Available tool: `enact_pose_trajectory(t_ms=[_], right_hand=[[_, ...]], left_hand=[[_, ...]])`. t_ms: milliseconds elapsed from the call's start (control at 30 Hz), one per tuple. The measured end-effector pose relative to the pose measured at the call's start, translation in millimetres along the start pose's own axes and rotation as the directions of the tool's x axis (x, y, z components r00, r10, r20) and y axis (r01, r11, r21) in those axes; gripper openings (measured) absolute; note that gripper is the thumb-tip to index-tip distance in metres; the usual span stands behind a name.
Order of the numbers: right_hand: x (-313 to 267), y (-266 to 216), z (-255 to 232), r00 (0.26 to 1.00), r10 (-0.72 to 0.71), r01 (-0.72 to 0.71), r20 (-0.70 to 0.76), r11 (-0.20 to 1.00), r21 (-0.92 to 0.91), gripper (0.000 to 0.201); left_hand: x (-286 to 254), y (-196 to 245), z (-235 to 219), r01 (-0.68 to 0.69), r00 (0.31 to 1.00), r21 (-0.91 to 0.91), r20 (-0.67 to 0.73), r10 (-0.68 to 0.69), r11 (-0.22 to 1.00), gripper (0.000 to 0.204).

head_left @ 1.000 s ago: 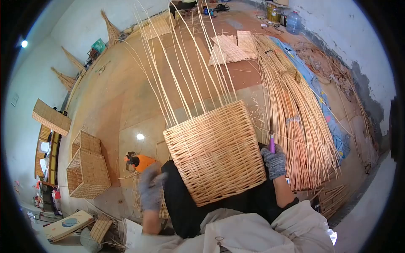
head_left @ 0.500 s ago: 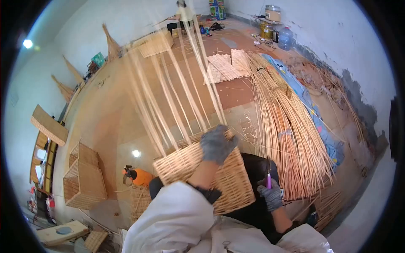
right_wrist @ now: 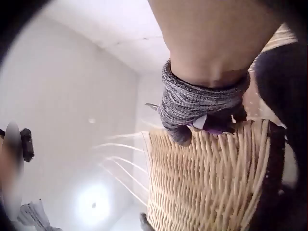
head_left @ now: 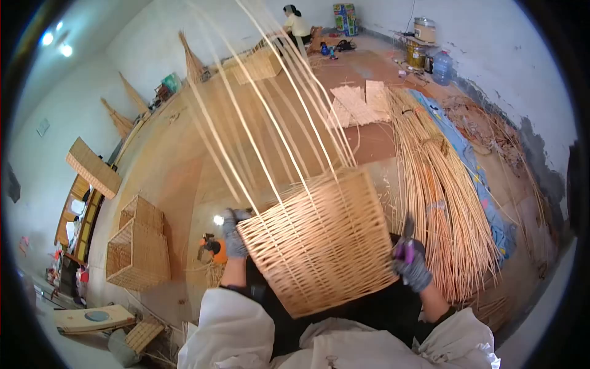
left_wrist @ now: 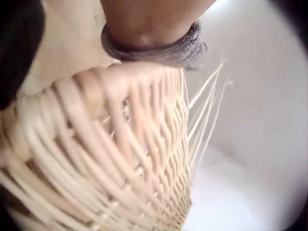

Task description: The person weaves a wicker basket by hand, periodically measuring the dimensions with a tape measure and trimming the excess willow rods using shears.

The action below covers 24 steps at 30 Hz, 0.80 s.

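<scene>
A wicker basket (head_left: 319,246), partly woven, sits tilted on the person's lap, its long loose stakes (head_left: 270,111) rising from the far edge. The gloved left hand (head_left: 235,232) grips the basket's left side near its far corner. In the left wrist view only the glove cuff (left_wrist: 159,50) shows over the basket's edge, the fingers hidden behind the weave. At the right side, the gloved right hand (head_left: 414,269) holds a purple-handled tool (head_left: 404,249) with a dark blade pointing away, its fingers against the basket's edge. The right wrist view shows that glove (right_wrist: 199,103) over the rim.
A large bundle of willow rods (head_left: 439,203) lies on the right along a blue cloth (head_left: 458,141). Woven panels (head_left: 359,104) lie ahead. On the left are finished baskets (head_left: 138,255) and an orange sprayer (head_left: 215,248). A person (head_left: 297,24) sits at the back.
The left hand went from beside the lap to across the basket's far edge, then to its left side. The right hand, still with the purple-handled tool, came up against the basket. The stakes swing.
</scene>
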State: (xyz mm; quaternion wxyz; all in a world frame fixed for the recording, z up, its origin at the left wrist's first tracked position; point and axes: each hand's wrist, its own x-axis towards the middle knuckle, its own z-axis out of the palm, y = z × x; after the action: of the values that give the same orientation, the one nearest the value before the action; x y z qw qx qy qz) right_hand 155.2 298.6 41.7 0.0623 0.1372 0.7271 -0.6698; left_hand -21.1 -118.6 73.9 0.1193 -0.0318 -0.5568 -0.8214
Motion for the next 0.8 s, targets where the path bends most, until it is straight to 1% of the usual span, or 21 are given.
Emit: enact_pose_trajectory(t_ms=[33, 67, 100, 133, 167, 200, 233, 267, 300, 333, 367, 400, 433, 467, 500, 533, 567, 667, 733, 767, 800], right_hand=[[-9.2, 25.0, 17.5, 0.999, -0.021, 0.019, -0.033, 0.998, -0.063, 0.036], [-8.3, 66.0, 23.3, 0.980, -0.190, 0.187, -0.051, 0.981, -0.059, 0.039], [-11.4, 63.4, 24.7, 0.948, -0.307, 0.290, -0.081, 0.942, -0.169, 0.039], [-5.6, 57.8, 22.3, 0.899, -0.425, 0.385, -0.099, 0.879, -0.281, 0.038], [-0.6, 50.1, 19.9, 0.837, -0.538, 0.464, -0.104, 0.796, -0.388, 0.038], [-0.2, 44.5, 12.4, 0.951, -0.275, 0.248, -0.143, 0.952, -0.180, 0.037], [5.2, 38.5, 7.5, 0.920, -0.350, 0.296, -0.174, 0.915, -0.276, 0.035], [5.4, 24.2, 6.8, 0.896, -0.388, 0.328, -0.215, 0.906, -0.267, 0.038], [6.0, 11.0, 5.7, 0.868, -0.426, 0.362, -0.254, 0.894, -0.262, 0.040], [9.0, 9.3, 2.0, 0.884, -0.392, 0.339, -0.255, 0.913, -0.228, 0.043], [9.4, 10.3, -2.9, 0.903, -0.351, 0.308, -0.249, 0.931, -0.197, 0.046], [7.4, 12.0, -6.2, 0.923, -0.304, 0.270, -0.238, 0.949, -0.166, 0.049], [3.5, 1.4, -0.4, 0.914, -0.340, 0.285, -0.223, 0.927, -0.244, 0.053], [2.1, -21.1, 12.3, 0.903, -0.376, 0.301, -0.206, 0.898, -0.319, 0.057], [2.7, -34.9, 21.7, 0.889, -0.416, 0.320, -0.190, 0.863, -0.391, 0.060], [13.3, -26.8, 28.2, 0.958, -0.241, 0.191, -0.153, 0.940, -0.282, 0.067], [12.8, -38.1, 36.0, 0.952, -0.276, 0.209, -0.133, 0.903, -0.376, 0.068], [13.7, -79.5, 56.8, 0.937, -0.337, 0.204, -0.094, 0.745, -0.635, 0.071], [27.2, -93.9, 65.4, 0.926, -0.361, 0.144, -0.106, 0.600, -0.787, 0.072], [36.3, -98.6, 69.9, 0.913, -0.395, 0.154, -0.106, 0.572, -0.806, 0.072], [46.1, -103.1, 74.7, 0.896, -0.431, 0.163, -0.105, 0.542, -0.825, 0.071]], left_hand=[[2.2, -13.6, -8.9, 0.029, 1.000, 0.106, -0.003, -0.029, 0.994, 0.044], [-2.4, -23.4, -7.8, 0.067, 0.995, 0.249, 0.057, -0.084, 0.966, 0.041], [-2.6, -24.8, 3.4, 0.199, 0.980, 0.037, -0.021, -0.198, 0.979, 0.040], [-1.8, -15.1, 6.9, 0.070, 0.993, 0.343, 0.068, -0.099, 0.937, 0.038], [-1.2, 7.2, 21.9, -0.092, 0.981, 0.601, 0.189, -0.030, 0.794, 0.037], [10.3, 0.6, 25.4, -0.191, 0.981, 0.679, 0.163, 0.107, 0.709, 0.037], [26.1, -8.6, 26.3, -0.283, 0.954, 0.747, 0.155, 0.256, 0.602, 0.037], [46.3, -12.9, 34.5, -0.360, 0.899, 0.802, 0.162, 0.406, 0.477, 0.037], [46.7, 10.7, 68.6, -0.484, 0.831, 0.776, 0.264, 0.489, 0.405, 0.036], [35.3, 37.5, 110.4, -0.591, 0.750, 0.738, 0.354, 0.558, 0.326, 0.034], [36.6, 40.5, 136.0, -0.598, 0.793, 0.706, 0.455, 0.404, 0.380, 0.033], [37.6, 42.5, 160.6, -0.589, 0.804, 0.680, 0.546, 0.235, 0.437, 0.032], [29.8, 59.2, 197.6, -0.440, 0.865, 0.836, 0.493, -0.097, 0.328, 0.030], [26.9, 70.0, 227.6, -0.316, 0.844, 0.937, 0.350, -0.406, 0.152, 0.030], [37.2, 56.4, 237.3, -0.360, 0.823, 0.932, 0.342, -0.453, 0.049, 0.027], [50.4, 37.5, 242.7, -0.410, 0.802, 0.910, 0.333, -0.495, -0.052, 0.024], [57.7, 26.2, 244.7, -0.464, 0.780, 0.873, 0.322, -0.536, -0.151, 0.021], [61.3, 30.1, 217.4, -0.389, 0.769, 0.877, 0.478, -0.425, 0.282, 0.033], [62.1, 31.5, 192.1, -0.378, 0.770, 0.785, 0.561, -0.304, 0.491, 0.032], [62.4, 33.2, 183.4, -0.373, 0.775, 0.721, 0.588, -0.232, 0.584, 0.032], [58.0, 50.9, 187.4, -0.286, 0.800, 0.815, 0.492, -0.342, 0.504, 0.030]])
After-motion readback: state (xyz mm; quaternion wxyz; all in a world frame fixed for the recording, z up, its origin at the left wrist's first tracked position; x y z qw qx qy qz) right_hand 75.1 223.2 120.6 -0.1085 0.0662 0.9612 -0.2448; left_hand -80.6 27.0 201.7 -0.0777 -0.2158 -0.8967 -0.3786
